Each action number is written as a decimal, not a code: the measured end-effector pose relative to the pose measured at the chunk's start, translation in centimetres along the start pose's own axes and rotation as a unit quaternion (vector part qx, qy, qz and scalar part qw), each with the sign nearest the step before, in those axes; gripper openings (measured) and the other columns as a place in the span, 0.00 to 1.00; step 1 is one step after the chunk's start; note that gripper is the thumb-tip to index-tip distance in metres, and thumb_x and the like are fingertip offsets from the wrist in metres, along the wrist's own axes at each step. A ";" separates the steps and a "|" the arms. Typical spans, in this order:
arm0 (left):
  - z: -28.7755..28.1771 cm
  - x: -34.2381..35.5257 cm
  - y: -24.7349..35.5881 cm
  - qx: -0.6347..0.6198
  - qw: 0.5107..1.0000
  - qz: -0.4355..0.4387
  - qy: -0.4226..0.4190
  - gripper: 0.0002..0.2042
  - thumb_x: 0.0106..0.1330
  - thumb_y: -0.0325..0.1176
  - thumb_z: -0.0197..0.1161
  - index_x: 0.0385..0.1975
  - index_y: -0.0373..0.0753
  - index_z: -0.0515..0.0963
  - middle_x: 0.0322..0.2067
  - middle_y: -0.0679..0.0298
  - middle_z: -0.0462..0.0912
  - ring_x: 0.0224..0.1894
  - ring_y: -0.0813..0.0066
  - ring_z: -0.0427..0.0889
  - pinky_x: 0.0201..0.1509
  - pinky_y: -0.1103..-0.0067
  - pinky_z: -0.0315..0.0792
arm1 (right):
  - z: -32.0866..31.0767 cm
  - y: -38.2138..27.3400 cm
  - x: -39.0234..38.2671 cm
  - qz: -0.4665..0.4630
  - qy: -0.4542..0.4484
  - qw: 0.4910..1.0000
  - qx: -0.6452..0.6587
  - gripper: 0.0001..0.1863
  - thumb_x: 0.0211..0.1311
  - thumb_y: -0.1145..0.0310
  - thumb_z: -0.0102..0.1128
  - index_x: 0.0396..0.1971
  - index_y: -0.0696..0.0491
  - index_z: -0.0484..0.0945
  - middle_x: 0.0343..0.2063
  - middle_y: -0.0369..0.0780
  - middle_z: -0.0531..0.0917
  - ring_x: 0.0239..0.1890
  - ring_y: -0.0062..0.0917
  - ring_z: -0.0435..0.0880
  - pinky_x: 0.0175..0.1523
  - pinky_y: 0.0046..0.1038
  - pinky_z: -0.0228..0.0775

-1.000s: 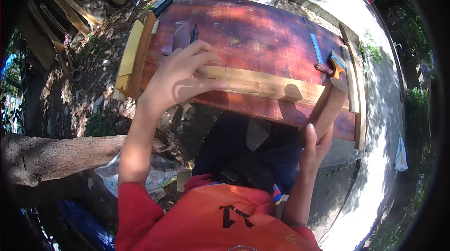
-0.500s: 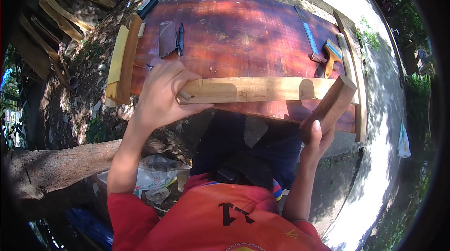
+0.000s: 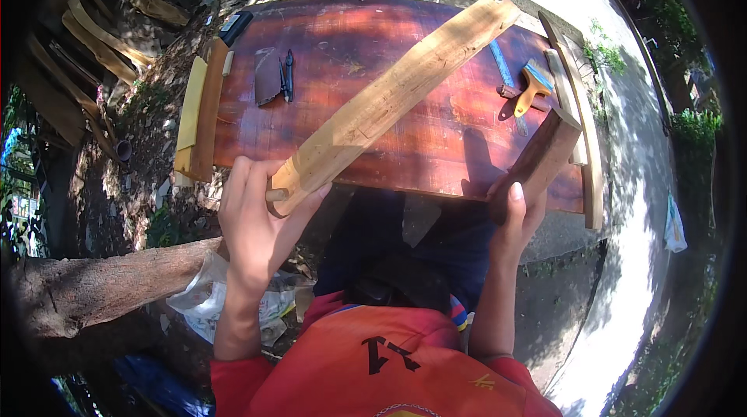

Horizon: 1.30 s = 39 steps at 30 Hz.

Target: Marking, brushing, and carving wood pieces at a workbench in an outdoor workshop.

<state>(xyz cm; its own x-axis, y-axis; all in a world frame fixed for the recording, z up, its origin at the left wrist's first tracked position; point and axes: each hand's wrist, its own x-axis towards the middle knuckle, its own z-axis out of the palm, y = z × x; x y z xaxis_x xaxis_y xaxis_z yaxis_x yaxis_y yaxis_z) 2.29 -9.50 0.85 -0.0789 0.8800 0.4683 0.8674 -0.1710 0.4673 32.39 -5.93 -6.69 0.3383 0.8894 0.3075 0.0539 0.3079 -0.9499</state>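
My left hand (image 3: 257,215) is closed round the near end of a long light wooden board (image 3: 405,82), which slants up and right above the brown tabletop (image 3: 241,137); a short peg (image 3: 275,194) sticks out at that end. My right hand (image 3: 517,219) grips a short, thick, darker wood block (image 3: 548,148) at the table's near right. Beyond it lie a yellow-handled paintbrush (image 3: 531,94) and a blue strip (image 3: 499,63). At the left are a folded brown sheet (image 3: 267,78) and a thin dark tool (image 3: 288,71).
Wooden strips line the table's left (image 3: 191,113) and right (image 3: 591,183) ends. A dark box (image 3: 234,28) sits at the back left corner. A tree trunk (image 3: 93,285) lies at lower left, by a white sack (image 3: 202,300). Wood offcuts (image 3: 101,40) are piled beyond; pavement runs along the right.
The light board has swung from lying crosswise to a steep diagonal, its far end raised toward the back. My left hand has moved down, nearer me; my right hand still grips the block.
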 end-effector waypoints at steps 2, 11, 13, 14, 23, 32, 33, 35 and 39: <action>0.9 0.2 0.8 0.019 0.999 -0.030 0.002 0.20 0.55 0.41 0.82 0.38 0.36 0.80 0.34 0.59 0.77 0.37 0.56 0.80 0.41 0.64 0.73 | -0.1 0.1 0.0 -0.004 -0.001 1.000 -0.011 0.22 0.72 0.55 0.56 0.50 0.60 0.73 0.30 0.41 0.80 0.32 0.24 0.79 0.39 0.27 0.70; 4.9 1.6 3.5 0.103 0.994 -0.020 0.023 0.22 0.60 0.47 0.78 0.38 0.35 0.77 0.37 0.55 0.75 0.36 0.49 0.79 0.39 0.59 0.73 | -1.0 0.3 0.1 0.028 -0.023 0.999 0.027 0.16 0.72 0.63 0.63 0.50 0.57 0.74 0.33 0.36 0.82 0.36 0.18 0.79 0.43 0.23 0.70; 5.7 1.6 3.9 0.114 0.993 -0.014 0.036 0.23 0.60 0.49 0.78 0.37 0.35 0.77 0.36 0.56 0.76 0.36 0.51 0.79 0.40 0.59 0.73 | -1.2 0.2 0.2 0.041 -0.026 0.998 0.026 0.16 0.72 0.63 0.63 0.50 0.58 0.74 0.34 0.36 0.81 0.36 0.18 0.79 0.43 0.23 0.69; 6.0 1.6 4.0 0.124 0.991 -0.009 0.048 0.23 0.60 0.50 0.77 0.36 0.36 0.78 0.35 0.56 0.76 0.36 0.52 0.79 0.42 0.59 0.73 | -1.3 0.1 0.2 0.041 -0.032 0.998 0.029 0.16 0.72 0.63 0.64 0.51 0.58 0.74 0.35 0.36 0.81 0.36 0.17 0.79 0.43 0.23 0.69; 6.9 1.7 3.9 0.130 0.990 0.006 0.051 0.24 0.59 0.50 0.78 0.35 0.35 0.76 0.35 0.56 0.75 0.35 0.51 0.78 0.40 0.59 0.72 | -1.4 0.3 0.3 0.048 -0.053 0.997 0.025 0.18 0.71 0.62 0.64 0.53 0.58 0.74 0.35 0.36 0.80 0.36 0.17 0.78 0.42 0.22 0.69; 8.2 1.2 3.3 0.112 0.993 -0.008 0.035 0.23 0.58 0.50 0.78 0.35 0.38 0.76 0.35 0.59 0.74 0.36 0.52 0.79 0.41 0.60 0.74 | -1.3 0.4 0.3 0.041 -0.057 0.997 0.014 0.19 0.72 0.62 0.62 0.53 0.58 0.72 0.34 0.38 0.81 0.35 0.19 0.79 0.41 0.23 0.69; 8.1 1.2 3.3 0.111 0.993 -0.012 0.034 0.23 0.58 0.50 0.78 0.35 0.38 0.76 0.35 0.59 0.74 0.36 0.52 0.79 0.41 0.60 0.74 | -1.1 0.3 0.3 0.041 -0.054 0.998 0.016 0.19 0.72 0.62 0.62 0.53 0.59 0.72 0.34 0.39 0.81 0.35 0.20 0.79 0.41 0.23 0.70; 8.0 1.2 3.5 0.074 0.997 -0.030 0.024 0.23 0.58 0.49 0.79 0.39 0.38 0.79 0.37 0.59 0.76 0.39 0.53 0.81 0.43 0.60 0.75 | -1.1 0.3 0.3 0.041 -0.050 0.998 0.003 0.19 0.72 0.62 0.62 0.53 0.59 0.72 0.34 0.39 0.81 0.34 0.21 0.79 0.41 0.24 0.70; 7.6 1.2 3.1 0.040 0.998 -0.038 0.027 0.25 0.58 0.49 0.79 0.47 0.38 0.81 0.39 0.59 0.79 0.41 0.54 0.83 0.45 0.61 0.76 | -0.5 0.1 0.3 0.024 -0.037 0.997 -0.059 0.21 0.74 0.55 0.56 0.49 0.60 0.74 0.30 0.41 0.81 0.33 0.24 0.80 0.42 0.26 0.71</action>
<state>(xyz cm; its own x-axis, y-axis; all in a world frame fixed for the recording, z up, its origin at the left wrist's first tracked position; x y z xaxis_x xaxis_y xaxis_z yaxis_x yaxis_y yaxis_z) 8.59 -5.59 -2.82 -0.1710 0.8633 0.4749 0.8943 -0.0664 0.4426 32.99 -5.81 -6.75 0.2725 0.9261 0.2611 0.1509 0.2269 -0.9622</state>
